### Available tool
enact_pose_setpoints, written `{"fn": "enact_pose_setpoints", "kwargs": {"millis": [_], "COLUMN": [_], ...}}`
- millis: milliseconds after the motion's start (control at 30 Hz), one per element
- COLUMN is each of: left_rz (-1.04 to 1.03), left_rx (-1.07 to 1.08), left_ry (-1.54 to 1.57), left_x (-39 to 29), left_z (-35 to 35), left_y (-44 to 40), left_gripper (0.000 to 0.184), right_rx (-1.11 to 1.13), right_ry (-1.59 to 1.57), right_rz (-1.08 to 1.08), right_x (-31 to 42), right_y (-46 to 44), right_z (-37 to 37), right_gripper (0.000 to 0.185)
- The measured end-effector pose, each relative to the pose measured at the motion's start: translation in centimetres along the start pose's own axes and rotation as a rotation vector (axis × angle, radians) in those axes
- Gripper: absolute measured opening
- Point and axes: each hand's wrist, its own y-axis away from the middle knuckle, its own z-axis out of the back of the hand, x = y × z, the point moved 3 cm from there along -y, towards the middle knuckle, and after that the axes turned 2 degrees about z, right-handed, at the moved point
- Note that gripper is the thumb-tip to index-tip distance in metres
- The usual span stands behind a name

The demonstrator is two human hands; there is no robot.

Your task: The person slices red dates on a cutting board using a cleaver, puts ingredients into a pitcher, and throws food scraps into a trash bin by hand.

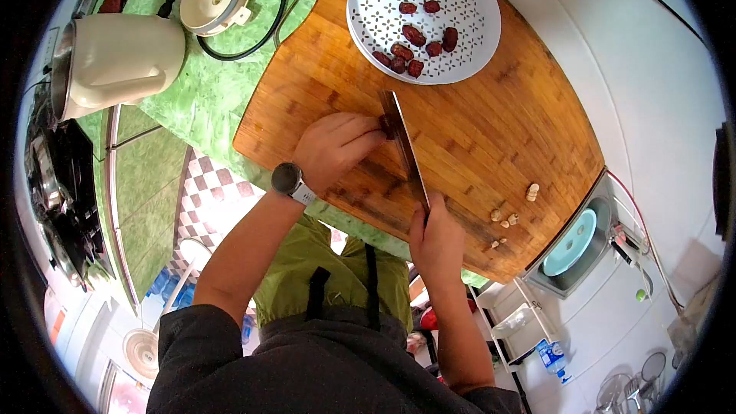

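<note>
My right hand point(438, 241) is wrapped round the handle of a kitchen knife point(409, 149), whose blade points away from me over the wooden cutting board point(307, 84). On the blade's left side, my left hand point(343, 146), with a watch on its wrist, pinches a dark red date point(390, 126) at the cutting edge. Fingers and blade partly hide this date. Beyond the knife tip, a white perforated basket point(468, 19) holds several dried red dates point(414, 35). Small pale pieces point(532, 192) lie on the board to the right of my right hand.
A cream kettle point(123, 57) lies on its side on the green counter point(207, 100), near a round cream base point(215, 1) with a black cord. Right of the board is a metal sink point(563, 280) with a turquoise basin point(571, 241). A white tiled wall point(583, 54) runs behind.
</note>
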Motion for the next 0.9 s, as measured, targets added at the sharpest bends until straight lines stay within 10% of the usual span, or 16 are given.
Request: {"fn": "enact_pose_setpoints", "kwargs": {"millis": [900], "left_rz": [-0.094], "left_rx": [0.085], "left_ry": [-0.069], "left_x": [-0.2], "left_z": [0.7], "left_y": [-1.3], "left_gripper": [0.030], "right_rx": [0.051], "right_ry": [-0.016], "right_rz": [0.138], "right_x": [-1.5], "right_y": [-3.6], "right_z": [0.6], "right_gripper": [0.022]}}
